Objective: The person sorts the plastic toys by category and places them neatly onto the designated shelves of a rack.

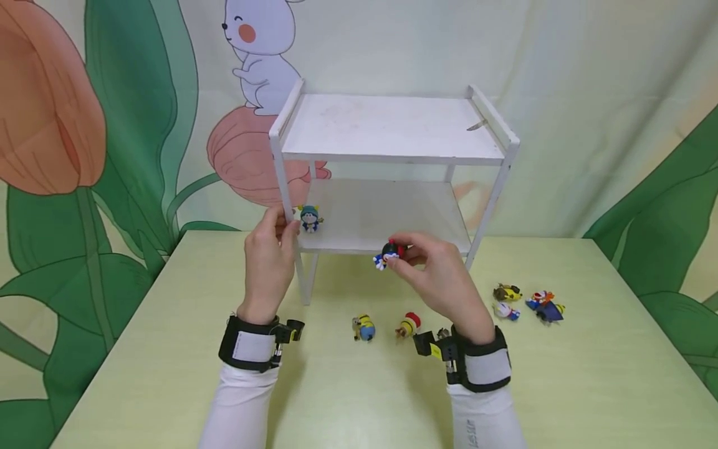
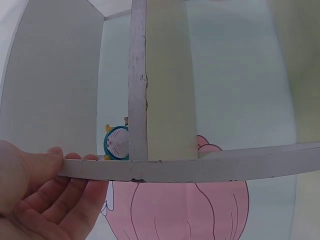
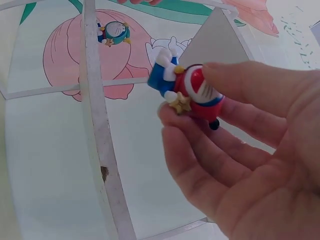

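My left hand [image 1: 266, 262] grips the left front post [image 1: 282, 181] of a white two-tier shelf, thumb on one side and fingers on the other. Just inside that post, a small figurine in a teal hat with yellow horns [image 1: 310, 218] stands on the lower tier [image 1: 387, 212]. My right hand [image 1: 437, 268] pinches another figurine [image 3: 200, 92], dressed in red and blue with a gold star, between thumb and fingers. It is held in front of the lower tier's front edge, tilted sideways in the right wrist view.
On the table [image 1: 168, 374] before the shelf lie a yellow-and-blue figurine [image 1: 366, 327] and a red-capped figurine [image 1: 411, 323]. Several more figurines, one with a dark cape [image 1: 550, 313], lie at the right. The upper tier [image 1: 387, 125] spans above both hands. A printed cloth hangs behind.
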Action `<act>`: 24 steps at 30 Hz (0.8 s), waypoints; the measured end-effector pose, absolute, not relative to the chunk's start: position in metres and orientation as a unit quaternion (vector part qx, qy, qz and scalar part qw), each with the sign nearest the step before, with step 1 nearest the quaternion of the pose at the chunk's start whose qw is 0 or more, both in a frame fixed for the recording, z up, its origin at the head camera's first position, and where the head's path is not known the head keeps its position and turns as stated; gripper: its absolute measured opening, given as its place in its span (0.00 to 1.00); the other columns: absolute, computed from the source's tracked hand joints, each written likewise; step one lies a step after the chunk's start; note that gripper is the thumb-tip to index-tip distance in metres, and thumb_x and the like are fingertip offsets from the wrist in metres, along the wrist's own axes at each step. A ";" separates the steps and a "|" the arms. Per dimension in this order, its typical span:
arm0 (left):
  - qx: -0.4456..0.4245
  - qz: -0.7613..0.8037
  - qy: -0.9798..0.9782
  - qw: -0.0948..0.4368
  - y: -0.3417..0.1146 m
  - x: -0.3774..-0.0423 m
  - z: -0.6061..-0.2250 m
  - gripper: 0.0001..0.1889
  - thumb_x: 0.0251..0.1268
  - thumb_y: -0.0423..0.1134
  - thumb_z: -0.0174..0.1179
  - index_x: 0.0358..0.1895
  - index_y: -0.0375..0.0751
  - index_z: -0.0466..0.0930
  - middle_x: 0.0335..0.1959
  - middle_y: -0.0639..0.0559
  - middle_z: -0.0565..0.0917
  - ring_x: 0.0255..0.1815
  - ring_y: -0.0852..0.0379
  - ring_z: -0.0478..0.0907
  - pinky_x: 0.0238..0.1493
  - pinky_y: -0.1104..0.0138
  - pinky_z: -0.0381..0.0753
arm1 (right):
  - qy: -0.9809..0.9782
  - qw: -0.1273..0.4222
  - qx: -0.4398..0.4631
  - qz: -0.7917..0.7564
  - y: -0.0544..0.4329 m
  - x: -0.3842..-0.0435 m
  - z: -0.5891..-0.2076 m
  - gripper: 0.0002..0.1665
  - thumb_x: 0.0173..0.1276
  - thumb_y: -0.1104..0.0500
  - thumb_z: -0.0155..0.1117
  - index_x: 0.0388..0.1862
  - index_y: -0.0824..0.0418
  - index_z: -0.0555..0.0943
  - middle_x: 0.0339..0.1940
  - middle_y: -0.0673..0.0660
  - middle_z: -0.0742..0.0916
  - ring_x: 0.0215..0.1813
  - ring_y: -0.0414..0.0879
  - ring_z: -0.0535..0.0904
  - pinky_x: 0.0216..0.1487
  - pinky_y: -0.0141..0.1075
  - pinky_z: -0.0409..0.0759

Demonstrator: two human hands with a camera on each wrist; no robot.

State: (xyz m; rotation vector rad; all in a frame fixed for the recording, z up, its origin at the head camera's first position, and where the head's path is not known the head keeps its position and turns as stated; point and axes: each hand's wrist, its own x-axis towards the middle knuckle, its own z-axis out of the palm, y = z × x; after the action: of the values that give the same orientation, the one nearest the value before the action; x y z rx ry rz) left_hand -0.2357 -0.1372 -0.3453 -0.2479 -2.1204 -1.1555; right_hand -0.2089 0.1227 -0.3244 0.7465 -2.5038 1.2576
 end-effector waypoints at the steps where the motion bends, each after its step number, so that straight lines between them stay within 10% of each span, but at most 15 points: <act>1: -0.095 -0.445 -0.819 0.349 -0.137 -0.236 -0.345 0.11 0.69 0.29 0.58 0.50 0.26 0.76 0.38 0.37 0.82 0.36 0.46 0.81 0.40 0.55 0.84 | -0.856 0.125 0.254 0.432 0.122 -0.209 -0.324 0.19 0.66 0.62 0.69 0.55 0.65 0.80 0.44 0.55 0.86 0.41 0.45 0.84 0.39 0.39 0.83; 24: -0.097 -0.447 -0.819 0.347 -0.137 -0.236 -0.344 0.10 0.69 0.28 0.58 0.49 0.26 0.76 0.38 0.37 0.82 0.35 0.46 0.81 0.39 0.55 0.84 | -0.838 0.185 0.262 0.441 0.115 -0.216 -0.325 0.19 0.67 0.65 0.67 0.56 0.67 0.80 0.45 0.57 0.85 0.43 0.46 0.82 0.44 0.37 0.83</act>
State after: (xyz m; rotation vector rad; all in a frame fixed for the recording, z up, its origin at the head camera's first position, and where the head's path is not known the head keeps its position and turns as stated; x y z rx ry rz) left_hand -0.2363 -0.1371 -0.3442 -0.2524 -2.1240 -1.1609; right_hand -0.2163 0.1152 -0.3247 0.7373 -2.3628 1.2423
